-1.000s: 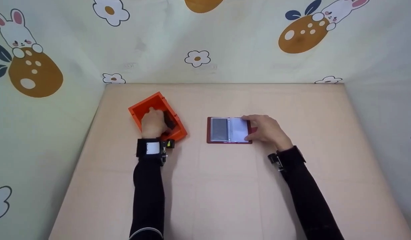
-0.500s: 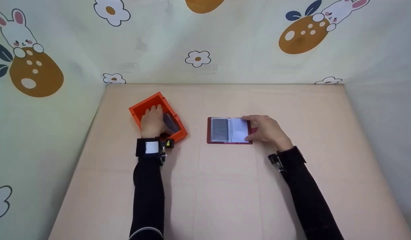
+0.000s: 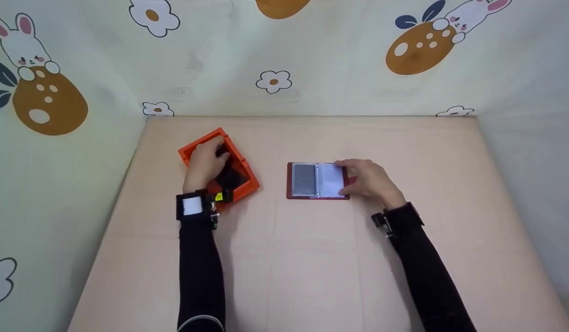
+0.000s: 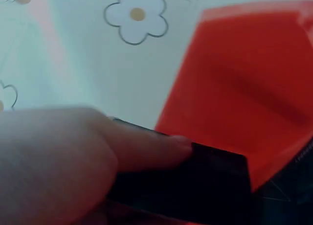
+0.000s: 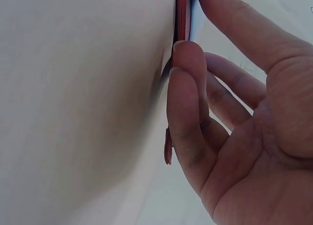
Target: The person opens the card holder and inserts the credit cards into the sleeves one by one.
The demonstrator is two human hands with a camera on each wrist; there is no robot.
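An orange box (image 3: 249, 174) stands at an angle on the left of the table, and my left hand (image 3: 204, 161) reaches into it. In the left wrist view the thumb lies along a thin black card (image 4: 215, 181), which the hand pinches; the other fingers are hidden. More dark card-like pieces (image 3: 232, 179) lie in the box. A small dark-red card album (image 3: 304, 180) lies spread with clear sleeves, a grey one left and a whitish one right. My right hand (image 3: 374, 182) grips its right edge, thumb and fingers on both faces in the right wrist view.
A pale cloth covers the table (image 3: 312, 263). A patterned curtain (image 3: 330, 55) with flowers and rabbits rises behind it and along both sides. The orange box and the album are a short gap apart.
My left hand has shifted up and left inside the box, and its fingers now hold a card. More dark pieces show beneath. The right hand and album have stayed put.
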